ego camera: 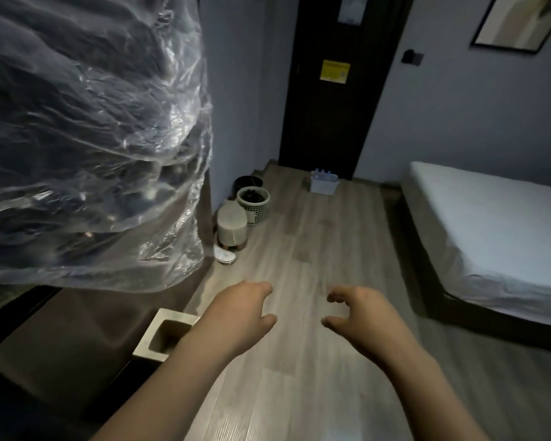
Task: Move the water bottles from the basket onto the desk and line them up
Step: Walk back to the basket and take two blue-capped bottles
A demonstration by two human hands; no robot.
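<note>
1. At the far left a bundle wrapped in clear plastic (86,138) hangs close to the camera and hides most of that side; the dark surface below it (61,338), left of the basket's line, may be the counter, but I cannot tell for sure.
2. A pale square bin (166,334) stands on the floor beside the left forearm, and further off, left of the basket, sit a stool (232,226) and two round waste bins (253,205).
3. The left hand (245,310) reaches forward over the wooden floor (315,249), its grip open and empty, fingers loosely curled.
4. The basket (323,185) stands on the floor at the foot of the dark door (331,84), straight ahead and well apart from both hands, with the water bottles (324,176) standing upright in it, only their tops showing.
5. The right hand (360,316) mirrors the left, grip open and holding nothing; the basket lies between the two hands' lines, slightly nearer the right one, so either hand could take it after walking closer.
6. The bed (490,224) lies right of the basket along the wall.
</note>
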